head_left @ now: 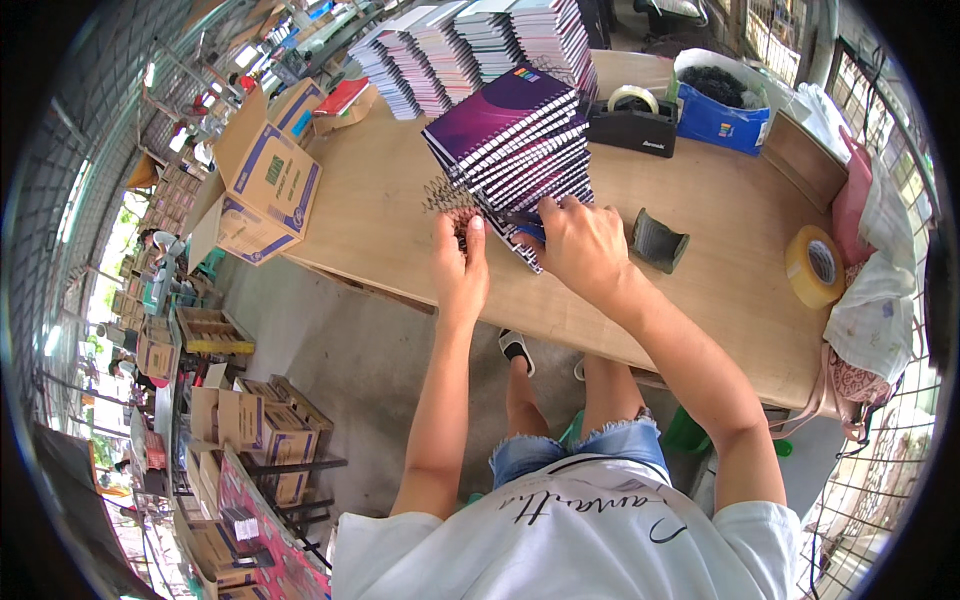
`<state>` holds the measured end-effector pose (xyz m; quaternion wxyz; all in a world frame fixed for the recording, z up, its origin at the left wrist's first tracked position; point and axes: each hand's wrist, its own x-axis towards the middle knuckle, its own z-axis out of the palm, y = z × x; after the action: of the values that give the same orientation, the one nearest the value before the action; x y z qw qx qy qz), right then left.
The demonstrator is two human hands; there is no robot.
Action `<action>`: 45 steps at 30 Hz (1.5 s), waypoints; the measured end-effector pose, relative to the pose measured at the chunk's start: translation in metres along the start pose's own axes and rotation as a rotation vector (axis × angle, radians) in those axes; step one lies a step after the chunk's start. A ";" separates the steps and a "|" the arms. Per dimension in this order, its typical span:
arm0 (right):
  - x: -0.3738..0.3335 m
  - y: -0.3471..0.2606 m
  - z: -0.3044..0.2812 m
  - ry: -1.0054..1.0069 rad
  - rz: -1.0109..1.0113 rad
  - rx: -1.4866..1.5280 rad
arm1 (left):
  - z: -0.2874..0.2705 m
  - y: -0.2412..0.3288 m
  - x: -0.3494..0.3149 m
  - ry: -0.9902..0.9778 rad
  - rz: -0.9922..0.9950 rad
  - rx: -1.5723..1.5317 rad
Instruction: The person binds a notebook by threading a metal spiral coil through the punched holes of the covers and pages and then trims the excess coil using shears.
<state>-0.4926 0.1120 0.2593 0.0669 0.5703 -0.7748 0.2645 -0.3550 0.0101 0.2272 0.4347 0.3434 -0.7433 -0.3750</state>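
A stack of purple spiral-bound notebooks (500, 115) stands fanned out on the table in front of me, its white-edged bindings turned in different directions. Loose dark wire coils (443, 196) stick out beside the stack's near left corner. My left hand (461, 262) is closed around the ends of these coils, thumb up. At the near edge of the stack, my right hand (582, 245) is curled, palm down, over the binding of a low notebook (522, 256). A bit of blue shows under its fingers; what it grips is mostly hidden.
Tall piles of notebooks (455, 55) stand behind. An open carton (265, 190) sits at the table's left. To the right are a tape dispenser (634, 122), a blue box of black coils (722, 105), a dark curved piece (658, 241) and a yellow tape roll (815, 266).
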 end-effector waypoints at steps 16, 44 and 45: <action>0.004 0.004 -0.003 -0.002 0.034 0.022 | 0.007 0.005 -0.002 0.103 0.137 -0.012; -0.001 -0.003 -0.015 0.207 -0.034 -0.006 | -0.006 0.011 0.006 0.042 0.092 -0.199; 0.000 -0.005 -0.014 0.203 -0.035 -0.009 | -0.006 0.014 0.006 0.042 0.064 -0.242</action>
<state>-0.4911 0.1175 0.2732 0.1524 0.5537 -0.7552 0.3161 -0.3545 0.0101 0.2439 0.4999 0.2725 -0.6939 -0.4408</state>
